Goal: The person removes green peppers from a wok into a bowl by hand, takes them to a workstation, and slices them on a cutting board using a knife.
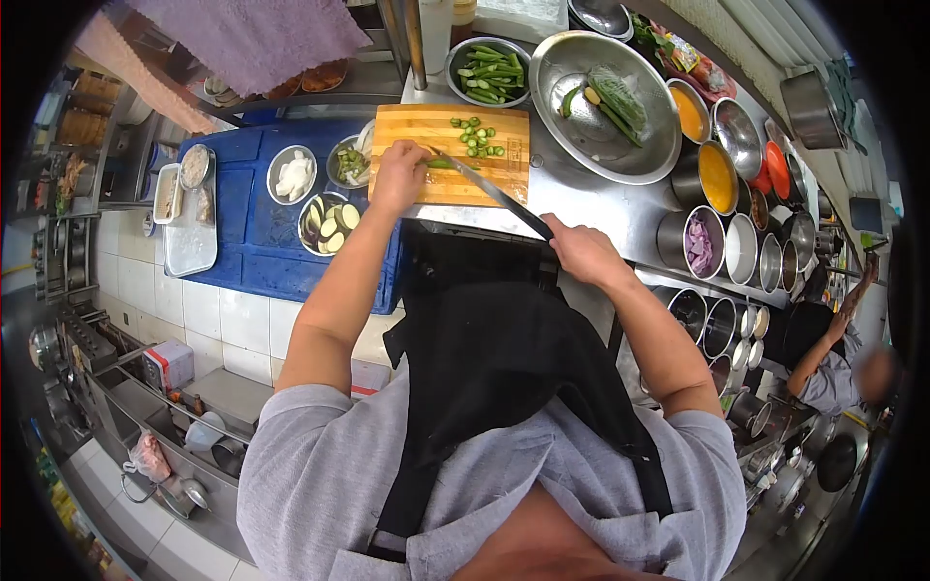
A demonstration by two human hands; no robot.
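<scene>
A wooden cutting board (397, 126) lies in front of me at the counter edge. My right hand (586, 254) is wrapped round the dark handle of a long kitchen knife (484, 184), its blade slanting across the board to the left. My left hand (402, 169) is closed at the end of a green pod (441, 165) that looks like okra, beside the blade tip; the fingers partly hide it. Short cut green pieces (477, 137) lie on the board's upper right. Behind the board stands a steel bowl of green pods (492, 73).
A large steel bowl (552, 116) holds leafy greens at the right. Left, on a blue surface (232, 242), are bowls of eggplant slices (331, 223) and white pieces (294, 178). Pots of orange sauce (717, 174) and purple onion (699, 242) line the right. Another person (833, 373) is far right.
</scene>
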